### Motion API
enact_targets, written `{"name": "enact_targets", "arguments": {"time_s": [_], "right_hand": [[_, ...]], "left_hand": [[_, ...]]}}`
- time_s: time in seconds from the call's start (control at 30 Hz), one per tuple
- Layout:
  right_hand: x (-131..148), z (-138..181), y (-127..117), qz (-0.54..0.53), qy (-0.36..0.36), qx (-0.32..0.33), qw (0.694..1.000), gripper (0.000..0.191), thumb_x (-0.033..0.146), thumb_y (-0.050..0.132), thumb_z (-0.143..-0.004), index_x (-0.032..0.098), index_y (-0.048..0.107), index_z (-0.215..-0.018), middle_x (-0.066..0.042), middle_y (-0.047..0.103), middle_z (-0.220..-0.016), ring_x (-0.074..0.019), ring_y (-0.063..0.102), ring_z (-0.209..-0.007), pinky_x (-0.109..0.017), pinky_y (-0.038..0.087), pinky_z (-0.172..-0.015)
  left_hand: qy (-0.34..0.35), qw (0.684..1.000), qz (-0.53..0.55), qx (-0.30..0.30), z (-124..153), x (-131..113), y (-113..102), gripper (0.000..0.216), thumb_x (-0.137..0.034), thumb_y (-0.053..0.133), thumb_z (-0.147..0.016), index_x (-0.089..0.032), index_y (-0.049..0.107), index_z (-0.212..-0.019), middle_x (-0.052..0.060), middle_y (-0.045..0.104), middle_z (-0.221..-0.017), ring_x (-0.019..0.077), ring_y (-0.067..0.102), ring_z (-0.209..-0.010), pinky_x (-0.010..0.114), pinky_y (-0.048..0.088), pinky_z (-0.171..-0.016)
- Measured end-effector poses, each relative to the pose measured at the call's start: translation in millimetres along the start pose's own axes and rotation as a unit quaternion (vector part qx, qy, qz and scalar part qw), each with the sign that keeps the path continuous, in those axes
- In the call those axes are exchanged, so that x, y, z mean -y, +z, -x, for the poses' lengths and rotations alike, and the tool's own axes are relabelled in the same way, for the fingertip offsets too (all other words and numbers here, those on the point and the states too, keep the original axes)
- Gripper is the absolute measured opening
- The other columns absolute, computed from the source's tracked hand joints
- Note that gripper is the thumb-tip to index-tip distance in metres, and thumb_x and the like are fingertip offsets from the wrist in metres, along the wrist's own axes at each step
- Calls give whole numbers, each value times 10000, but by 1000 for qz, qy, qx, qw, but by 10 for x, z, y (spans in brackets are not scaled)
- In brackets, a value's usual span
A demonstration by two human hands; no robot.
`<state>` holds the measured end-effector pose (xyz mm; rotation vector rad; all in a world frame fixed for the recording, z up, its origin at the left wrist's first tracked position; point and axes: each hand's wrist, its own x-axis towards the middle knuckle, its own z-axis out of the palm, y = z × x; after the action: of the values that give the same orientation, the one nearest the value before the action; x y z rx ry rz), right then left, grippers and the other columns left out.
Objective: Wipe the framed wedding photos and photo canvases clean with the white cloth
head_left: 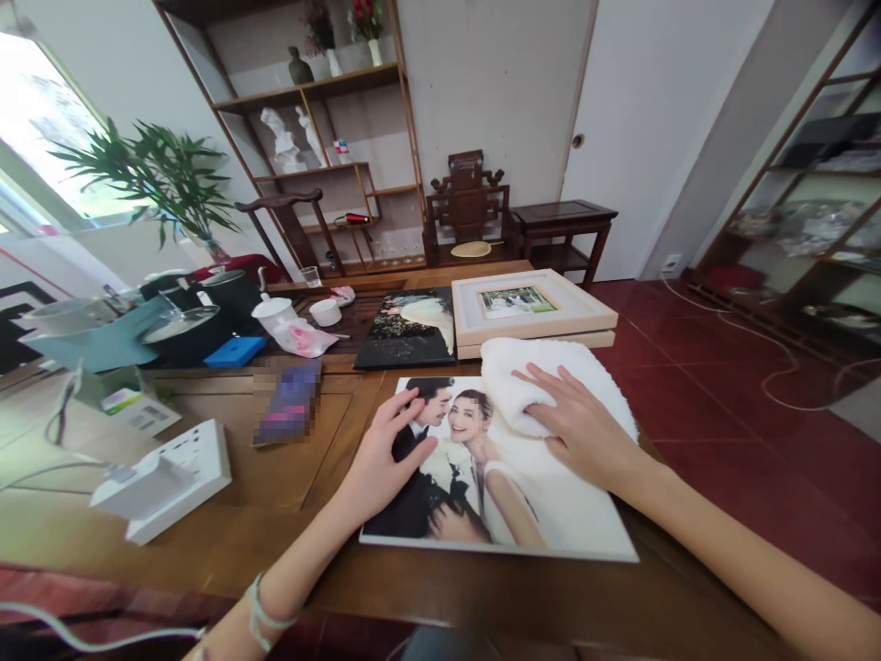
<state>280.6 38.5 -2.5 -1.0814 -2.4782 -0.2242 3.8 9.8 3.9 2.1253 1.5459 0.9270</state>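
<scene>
A large glossy wedding photo print (482, 514) lies flat on the wooden table (289, 551) in front of me. My left hand (385, 459) rests on its left edge, fingers spread flat, holding it down. My right hand (585, 427) presses flat on a folded white towel (543, 376) that lies on the print's upper right corner. Behind it lie a dark photo print (406, 335) and a pale framed picture (529, 308) stacked on another frame.
A white power strip (172, 473) with a plugged adapter lies at left, beside a blurred booklet (289, 404). Pots, a blue box (234, 352), white cups and a tea tray crowd the far left. A plant, shelves and a carved chair stand behind.
</scene>
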Motion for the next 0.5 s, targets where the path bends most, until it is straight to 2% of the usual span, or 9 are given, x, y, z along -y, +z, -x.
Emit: {"name": "enact_targets", "arguments": {"time_s": [0.27, 0.4, 0.5], "right_hand": [[28, -68, -79, 0, -23, 31, 999, 481, -83, 394, -597, 158, 674, -905, -127, 490, -1367, -370, 319, -1317, -628, 313, -1010], [311, 156, -186, -10, -44, 41, 998, 470, -78, 428, -574, 192, 693, -852, -124, 545, -1314, -402, 391, -1265, -648, 364, -958], [602, 460, -332, -59, -57, 15, 997, 303, 27, 524, -641, 263, 688, -736, -54, 522, -1345, -388, 417, -1253, -615, 385, -965]], "left_hand": [[4, 999, -33, 41, 26, -20, 6, 478, -342, 523, -866, -218, 442, -1321, 99, 375, -1433, 242, 295, -1347, 455, 233, -1116], [2, 999, -30, 39, 20, -22, 4, 467, -352, 526, -864, -213, 462, -1305, 106, 381, -1431, 254, 298, -1343, 462, 241, -1111], [9, 999, -28, 34, 20, 4, 17, 470, -363, 532, -859, -205, 472, -1298, 113, 388, -1426, 258, 297, -1344, 458, 246, -1110]]}}
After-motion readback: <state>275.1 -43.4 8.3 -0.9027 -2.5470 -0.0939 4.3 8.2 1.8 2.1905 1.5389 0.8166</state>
